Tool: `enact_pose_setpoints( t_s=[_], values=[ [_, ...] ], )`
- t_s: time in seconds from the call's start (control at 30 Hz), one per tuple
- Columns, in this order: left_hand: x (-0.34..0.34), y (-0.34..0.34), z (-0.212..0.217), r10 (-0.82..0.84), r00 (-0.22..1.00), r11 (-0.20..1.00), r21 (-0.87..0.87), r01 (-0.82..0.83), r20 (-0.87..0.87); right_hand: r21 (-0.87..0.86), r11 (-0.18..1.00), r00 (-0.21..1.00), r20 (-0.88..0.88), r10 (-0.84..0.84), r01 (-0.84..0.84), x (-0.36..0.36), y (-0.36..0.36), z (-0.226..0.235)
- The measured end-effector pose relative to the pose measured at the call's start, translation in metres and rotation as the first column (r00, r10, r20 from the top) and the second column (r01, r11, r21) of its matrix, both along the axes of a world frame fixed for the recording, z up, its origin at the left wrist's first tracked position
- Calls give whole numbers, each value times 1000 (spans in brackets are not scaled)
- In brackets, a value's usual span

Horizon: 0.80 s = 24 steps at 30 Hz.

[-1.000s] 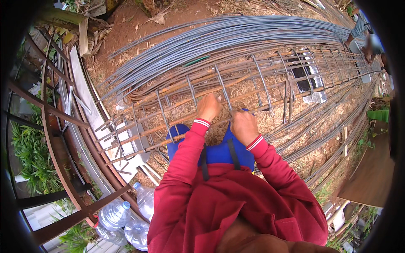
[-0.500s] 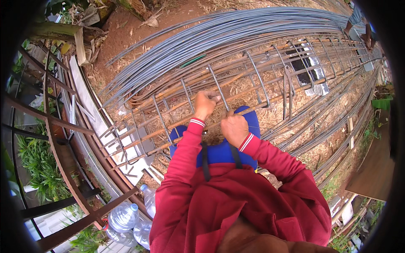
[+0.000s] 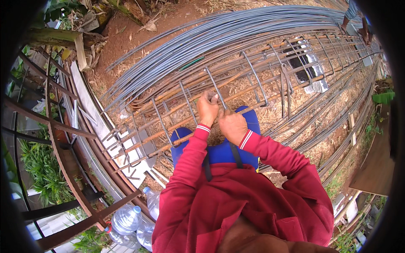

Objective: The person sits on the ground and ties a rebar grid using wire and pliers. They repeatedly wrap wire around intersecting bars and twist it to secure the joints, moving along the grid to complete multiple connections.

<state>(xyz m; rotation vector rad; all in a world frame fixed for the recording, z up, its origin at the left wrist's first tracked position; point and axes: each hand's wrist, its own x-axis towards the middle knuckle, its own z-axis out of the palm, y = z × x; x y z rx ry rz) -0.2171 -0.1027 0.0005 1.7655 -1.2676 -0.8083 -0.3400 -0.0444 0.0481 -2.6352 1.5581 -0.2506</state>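
Note:
A long cage of rusty steel bars with square dark stirrups [image 3: 213, 84] lies across in front of me. My left hand [image 3: 208, 109] is closed in a pinch at the cage, left of one stirrup. Close beside it, my right hand [image 3: 233, 126] is closed, back of the hand up, at that stirrup's near lower end. The fingers hide what they hold; a thin wire-like line shows faintly by the right hand. To the right, pincers [image 3: 286, 88] with long handles hang over a cage bar.
Behind the cage lies a bundle of grey steel rods [image 3: 190, 38]; more loose rods [image 3: 312, 122] lie at right. A metal frame [image 3: 55, 143] and large plastic bottles [image 3: 126, 219] stand at left. Another person's legs [image 3: 348, 21] show far right. Blue-clad knees [image 3: 251, 122] are under the cage.
My left hand has moved slightly right and nearer, closer to the right hand. The right hand has shifted slightly left and stays at the same stirrup. The view has moved a little.

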Motion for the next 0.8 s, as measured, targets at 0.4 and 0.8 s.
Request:
enact_pose_setpoints(
  t_s=[0.4,0.8],
  values=[
    [0,4,-3,-66,982,994,-96,50,-178,82,989,988,97,117,-125,-14,-11,27],
    [5,18,10,-171,985,967,-194,166,-8,258,954,988,41,149,-154,-40,-123,37]
  ],
)
